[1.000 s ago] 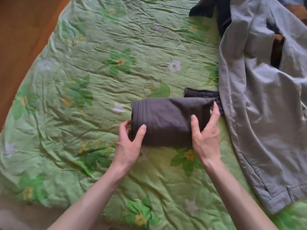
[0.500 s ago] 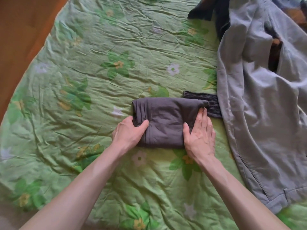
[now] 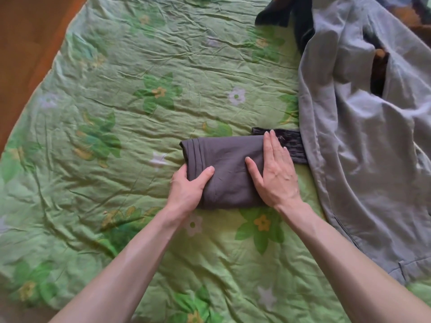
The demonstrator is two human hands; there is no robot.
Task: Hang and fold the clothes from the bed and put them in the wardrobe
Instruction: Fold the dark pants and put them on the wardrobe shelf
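A folded dark brown garment (image 3: 229, 164) lies on the green flowered bedspread (image 3: 140, 117), near the middle of the view. My left hand (image 3: 189, 190) grips its lower left corner, thumb on top and fingers tucked under the edge. My right hand (image 3: 275, 169) lies flat on the garment's right end with straight fingers, pressing it down. A dark ribbed waistband (image 3: 291, 145) sticks out from under the fold just past my right fingertips.
A large grey garment (image 3: 363, 148) is spread over the bed's right side, its edge close to my right hand. Dark clothes (image 3: 300, 22) lie at the top right. A wooden floor (image 3: 28, 38) shows past the bed's left edge.
My right hand went from holding the garment's right end upright to lying flat on it and slid further over it. My left hand closed round the left corner.
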